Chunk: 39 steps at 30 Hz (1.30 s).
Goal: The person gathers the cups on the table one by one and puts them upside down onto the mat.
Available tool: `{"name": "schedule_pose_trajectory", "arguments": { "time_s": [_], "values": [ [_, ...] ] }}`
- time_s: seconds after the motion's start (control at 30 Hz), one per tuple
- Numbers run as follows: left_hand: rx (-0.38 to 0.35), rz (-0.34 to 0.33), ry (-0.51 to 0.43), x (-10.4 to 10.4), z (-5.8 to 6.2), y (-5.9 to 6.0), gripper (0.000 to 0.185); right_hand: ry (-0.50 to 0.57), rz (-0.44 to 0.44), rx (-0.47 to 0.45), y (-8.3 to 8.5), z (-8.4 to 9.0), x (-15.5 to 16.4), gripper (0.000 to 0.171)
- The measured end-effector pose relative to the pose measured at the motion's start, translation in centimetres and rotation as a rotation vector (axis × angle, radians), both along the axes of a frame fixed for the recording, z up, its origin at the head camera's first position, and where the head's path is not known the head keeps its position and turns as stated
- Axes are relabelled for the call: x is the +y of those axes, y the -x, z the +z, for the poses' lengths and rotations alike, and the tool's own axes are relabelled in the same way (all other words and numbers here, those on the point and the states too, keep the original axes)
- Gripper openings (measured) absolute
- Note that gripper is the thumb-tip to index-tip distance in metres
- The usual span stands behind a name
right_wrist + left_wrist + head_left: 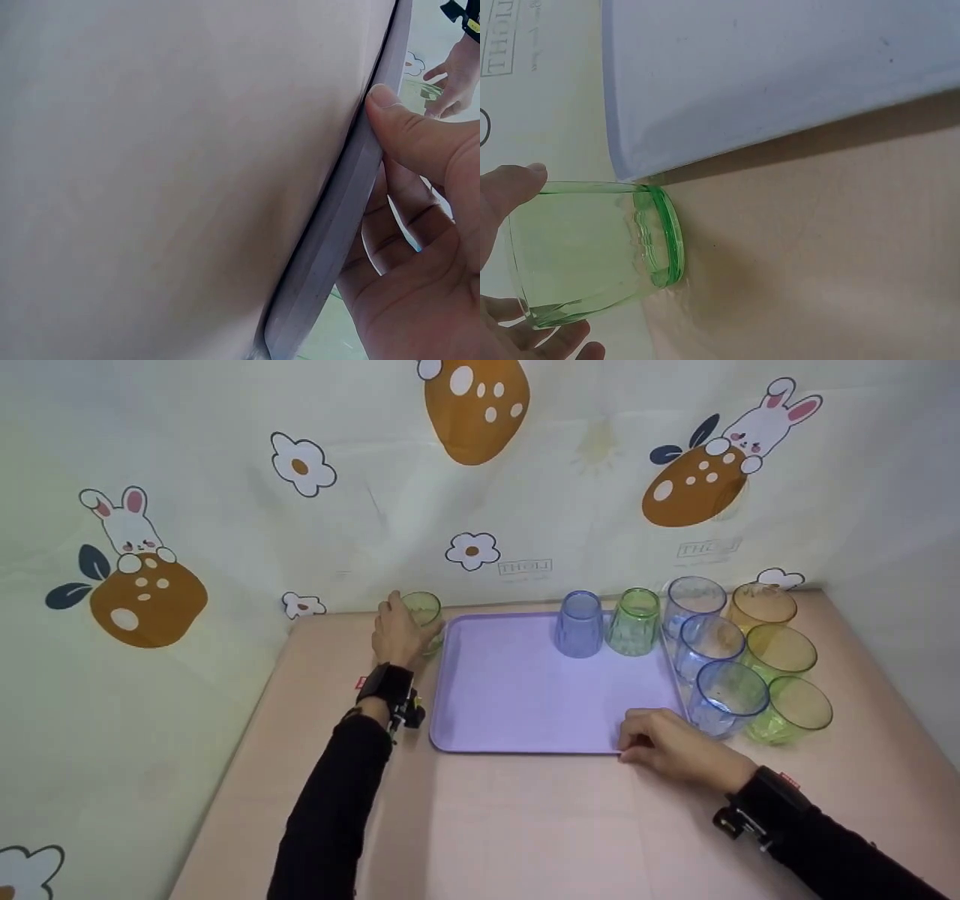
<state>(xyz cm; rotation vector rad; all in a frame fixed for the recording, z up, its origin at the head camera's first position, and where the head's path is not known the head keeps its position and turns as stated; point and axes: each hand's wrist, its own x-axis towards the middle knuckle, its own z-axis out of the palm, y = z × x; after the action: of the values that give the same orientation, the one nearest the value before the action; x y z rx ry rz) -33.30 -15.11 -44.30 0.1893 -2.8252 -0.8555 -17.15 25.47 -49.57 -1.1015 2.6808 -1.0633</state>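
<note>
My left hand holds a green glass by its wide rim end, thumb on one side and fingers on the other. This glass is at the back left, right beside the corner of the purple tray. At the tray's front right corner, my right hand pinches the edge, thumb on its outer side and the other fingers curled over it, as the right wrist view shows. A blue glass and a green glass stand upside down at the tray's back right.
Several upright glasses crowd the right of the tray, among them a blue glass, a green glass and an amber glass. A pink-beige cloth covers the table. Behind it hangs a printed curtain.
</note>
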Motion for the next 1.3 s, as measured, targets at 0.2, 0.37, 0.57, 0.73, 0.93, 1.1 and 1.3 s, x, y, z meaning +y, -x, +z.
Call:
{"name": "schedule_pose_trajectory", "arguments": {
  "time_s": [0.2, 0.37, 0.57, 0.73, 0.93, 1.1, 1.3],
  "values": [
    [-0.037, 0.0, -0.011, 0.0, 0.4, -0.1, 0.097, -0.014, -0.009, -0.011, 0.0, 0.1, 0.0, 0.02],
    [-0.058, 0.0, -0.007, 0.0, 0.6, 0.1, 0.097, -0.008, -0.003, -0.011, 0.0, 0.1, 0.0, 0.021],
    [-0.081, -0.018, 0.064, 0.1, 0.9, 0.3, 0.094, -0.006, -0.007, -0.027, -0.1, 0.2, 0.0, 0.021],
    [-0.053, -0.06, 0.158, 0.2, 1.1, 0.3, 0.094, -0.003, -0.006, -0.035, -0.1, 0.2, -0.1, 0.022],
    [0.025, -0.201, 0.426, 0.9, 1.9, 0.3, 0.091, 0.001, 0.005, -0.005, 0.0, 0.1, 0.0, 0.023],
    [0.037, -0.383, 0.827, 2.2, 2.8, -0.1, 0.08, -0.008, -0.002, -0.014, 0.0, 0.1, 0.1, 0.023],
    [-0.021, -0.534, 1.319, 3.8, 3.3, -0.2, 0.068, -0.011, -0.012, -0.026, -0.1, 0.1, 0.1, 0.022]
  ]
}}
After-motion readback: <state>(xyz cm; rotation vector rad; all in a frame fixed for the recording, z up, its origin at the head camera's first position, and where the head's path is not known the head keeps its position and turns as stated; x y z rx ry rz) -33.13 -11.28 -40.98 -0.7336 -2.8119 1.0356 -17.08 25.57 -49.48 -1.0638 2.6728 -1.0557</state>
